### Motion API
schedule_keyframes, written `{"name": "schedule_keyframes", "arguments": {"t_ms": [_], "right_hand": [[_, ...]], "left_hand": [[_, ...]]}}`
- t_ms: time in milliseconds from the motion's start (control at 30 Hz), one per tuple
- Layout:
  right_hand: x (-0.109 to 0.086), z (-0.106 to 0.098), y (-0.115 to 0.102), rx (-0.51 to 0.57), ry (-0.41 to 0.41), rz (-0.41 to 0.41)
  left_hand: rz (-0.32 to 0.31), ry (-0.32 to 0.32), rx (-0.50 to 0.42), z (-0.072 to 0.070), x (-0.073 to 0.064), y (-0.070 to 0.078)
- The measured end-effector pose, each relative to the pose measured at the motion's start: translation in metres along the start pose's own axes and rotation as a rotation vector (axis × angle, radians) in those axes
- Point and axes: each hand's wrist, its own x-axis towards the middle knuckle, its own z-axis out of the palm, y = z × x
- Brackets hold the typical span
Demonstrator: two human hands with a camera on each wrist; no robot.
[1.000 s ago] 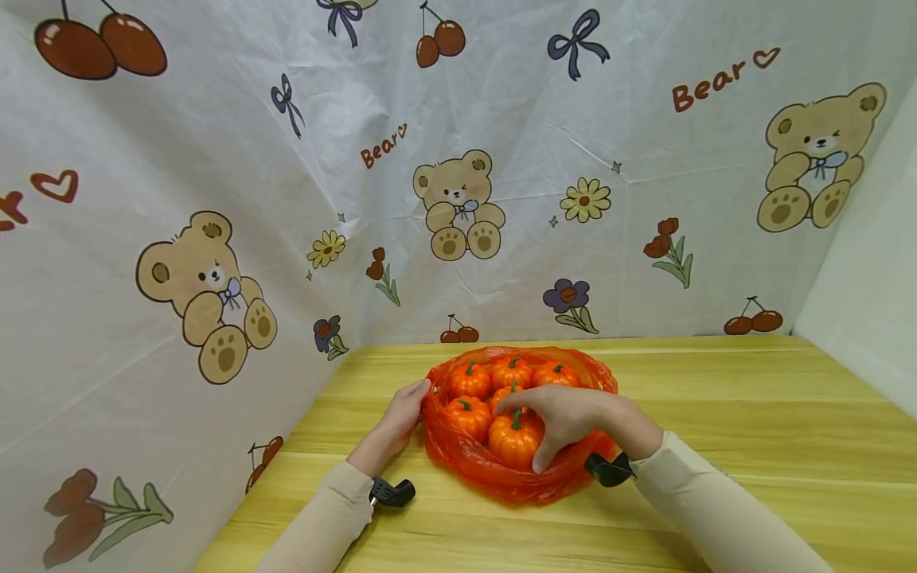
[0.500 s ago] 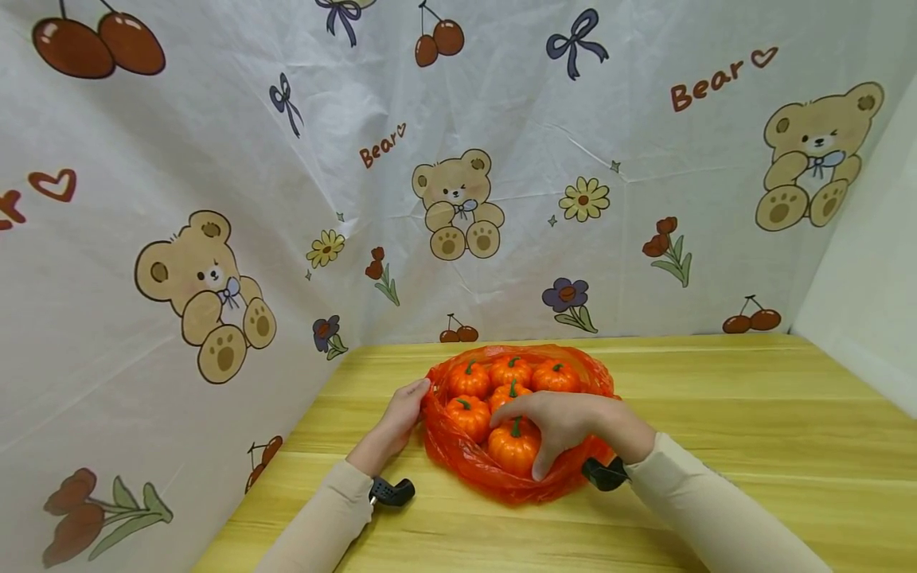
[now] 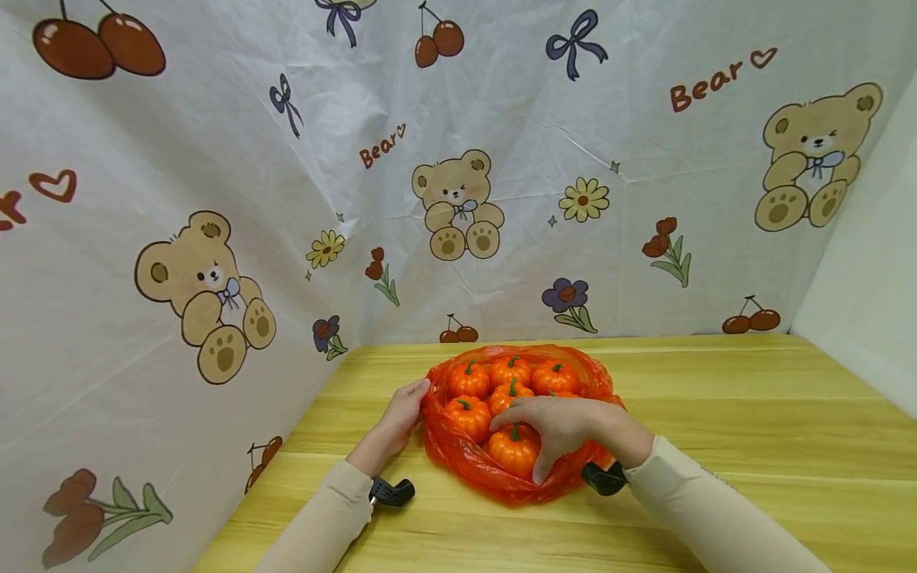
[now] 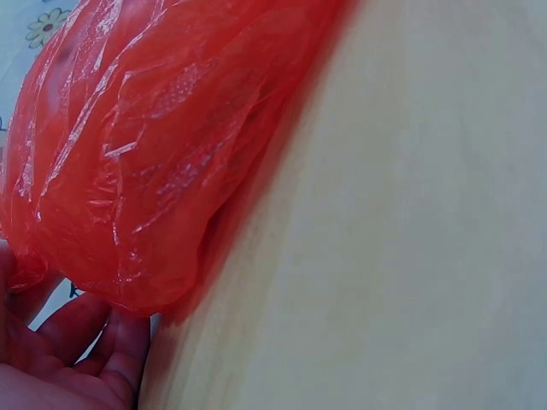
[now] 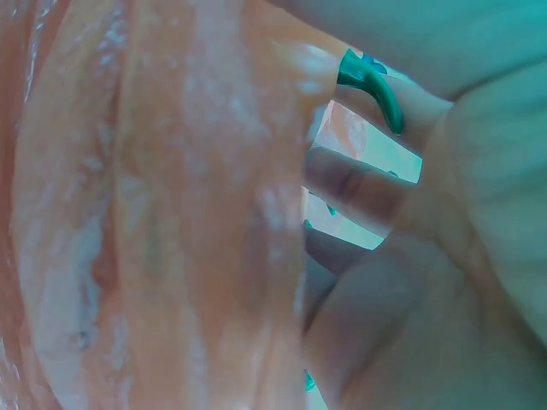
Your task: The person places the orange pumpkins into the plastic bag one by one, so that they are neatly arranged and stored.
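A red plastic bag lies on the table with its mouth spread wide, and several small orange pumpkins with green stems sit in it. My left hand pinches the bag's left rim; in the left wrist view its fingers are at the crinkled film. Over the bag's front right, my right hand grips the nearest pumpkin, thumb on its right side and fingers across its top. That pumpkin fills much of the right wrist view, its green stem showing beneath the hand. The hand partly hides another pumpkin behind it.
The bag rests on a light wooden table. A white sheet printed with bears, cherries and flowers stands behind and along the left. A plain white wall borders the right side.
My right hand and the nearest pumpkin have shifted slightly towards me. More of a pumpkin behind that hand shows now. The left hand stays at the bag's rim.
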Motion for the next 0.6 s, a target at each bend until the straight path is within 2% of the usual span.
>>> {"name": "schedule_keyframes", "arguments": {"t_ms": [333, 600], "right_hand": [[-0.003, -0.002, 0.007, 0.006, 0.027, -0.056], [-0.011, -0.008, 0.017, 0.056, 0.056, -0.112]], "left_hand": [[-0.006, -0.004, -0.005, 0.0, -0.001, 0.001], [0.005, 0.006, -0.007, -0.001, 0.0, 0.0]]}}
